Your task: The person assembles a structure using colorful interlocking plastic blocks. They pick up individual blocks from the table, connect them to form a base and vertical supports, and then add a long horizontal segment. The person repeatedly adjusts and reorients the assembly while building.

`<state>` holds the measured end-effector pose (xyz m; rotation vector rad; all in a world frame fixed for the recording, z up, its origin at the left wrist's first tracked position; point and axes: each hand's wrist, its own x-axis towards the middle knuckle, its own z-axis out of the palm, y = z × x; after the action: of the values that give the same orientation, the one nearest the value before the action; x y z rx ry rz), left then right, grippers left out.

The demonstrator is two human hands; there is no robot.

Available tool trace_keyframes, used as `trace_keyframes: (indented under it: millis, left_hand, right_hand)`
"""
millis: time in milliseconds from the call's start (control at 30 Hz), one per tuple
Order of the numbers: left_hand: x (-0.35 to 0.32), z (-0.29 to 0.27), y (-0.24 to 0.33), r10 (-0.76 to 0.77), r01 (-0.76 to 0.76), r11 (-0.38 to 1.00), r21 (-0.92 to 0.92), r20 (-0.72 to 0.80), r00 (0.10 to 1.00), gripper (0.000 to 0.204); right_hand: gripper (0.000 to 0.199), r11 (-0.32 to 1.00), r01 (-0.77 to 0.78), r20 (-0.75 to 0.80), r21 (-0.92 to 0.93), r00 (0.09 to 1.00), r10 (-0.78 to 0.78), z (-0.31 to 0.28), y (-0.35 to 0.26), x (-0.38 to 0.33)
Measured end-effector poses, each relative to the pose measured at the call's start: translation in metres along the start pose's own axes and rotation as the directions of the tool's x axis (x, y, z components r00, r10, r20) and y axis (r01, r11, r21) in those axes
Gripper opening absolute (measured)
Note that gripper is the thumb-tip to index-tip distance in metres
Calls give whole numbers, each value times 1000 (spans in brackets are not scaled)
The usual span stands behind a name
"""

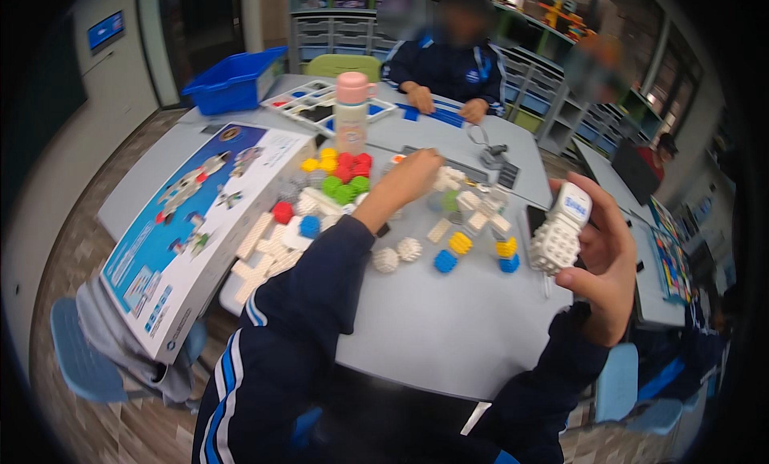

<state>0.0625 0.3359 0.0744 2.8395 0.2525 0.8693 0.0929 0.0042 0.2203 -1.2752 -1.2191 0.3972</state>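
Note:
My right hand (605, 260) is raised at the right and holds a white assembly of bristly blocks (559, 232) with a blue-marked top piece. My left hand (408, 179) reaches across the grey table (448, 320) into a pile of white blocks (469, 199); its fingers curl over a white piece there, though whether they grip it is unclear. Loose blocks lie around: red, yellow and green ones (344, 174), two white round ones (396, 254), a blue one (445, 260) and yellow ones (460, 241).
A large box with a picture of a model (192, 223) lies at the left. A pink and white bottle (351, 115), a sorting tray (308, 102) and a blue bin (236, 79) stand farther back. Another person (448, 67) sits opposite.

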Motion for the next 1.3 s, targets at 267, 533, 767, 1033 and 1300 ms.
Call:
trace_keyframes:
  millis: [267, 533, 767, 1033, 1300]
  left_hand:
    - [-60, -132, 153, 298, -538, 674, -506, -480, 825, 28]
    - [-86, -158, 169, 358, -579, 762, -289, -558, 749, 26]
    - [-67, -131, 138, 333, -402, 876, -264, -270, 903, 26]
    - [-49, -130, 130, 281, -264, 602, -754, -109, 953, 33]
    - [-64, -151, 170, 93, -379, 528, -760, -392, 915, 40]
  right_hand:
    - [113, 993, 60, -9, -100, 998, -61, 5, 10, 1]
    - [117, 975, 111, -34, -194, 992, -120, 4, 6, -12]
    - [119, 953, 79, -50, -293, 994, -98, 3, 1, -12]
    - [98, 974, 141, -89, -179, 983, -159, 4, 10, -1]
    - [70, 969, 209, -191, -133, 954, -231, 2, 14, 3]
